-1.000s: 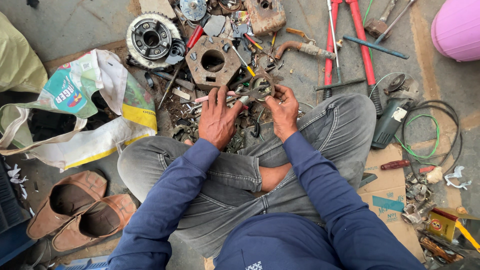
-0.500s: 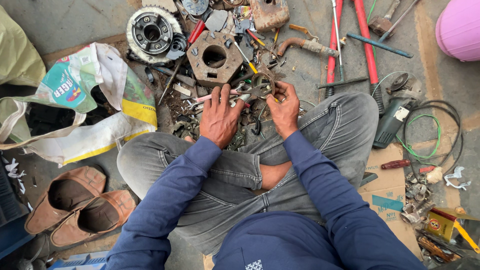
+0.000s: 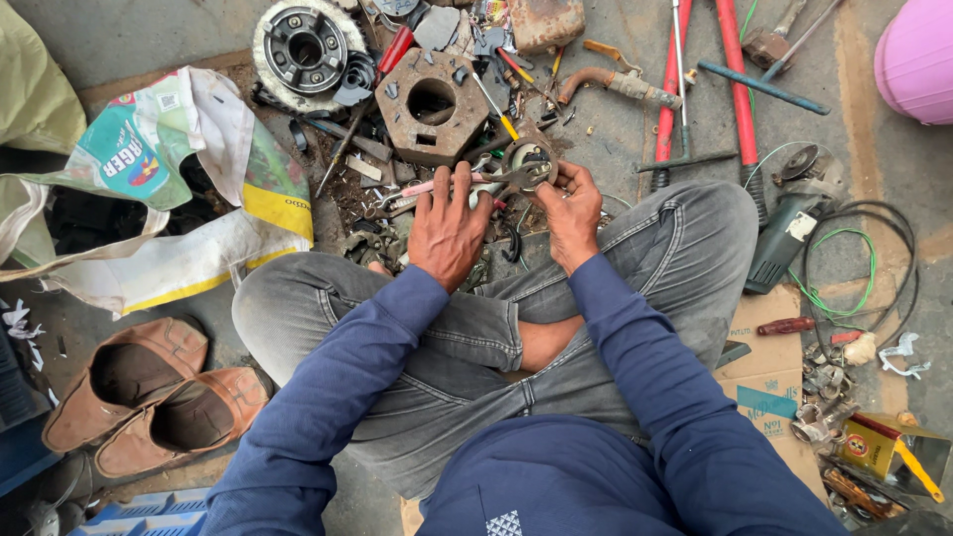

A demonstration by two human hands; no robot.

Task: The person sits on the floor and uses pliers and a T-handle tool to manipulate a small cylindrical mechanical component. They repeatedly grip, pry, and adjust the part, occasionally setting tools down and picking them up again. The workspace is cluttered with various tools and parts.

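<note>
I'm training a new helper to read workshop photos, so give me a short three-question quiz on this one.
1. True or false: the right hand holds a small round metal part.
2. What does the left hand rest on? A) the brown shoes B) a wrench among the scrap C) the angle grinder
3. Fill in: the long tool lying on the ground beyond the right knee has ___ handles.

Key: 1 true. 2 B; the wrench's head reaches the round part, while the shoes lie by the left knee and the grinder lies to the right of the right knee. 3 red.
</note>
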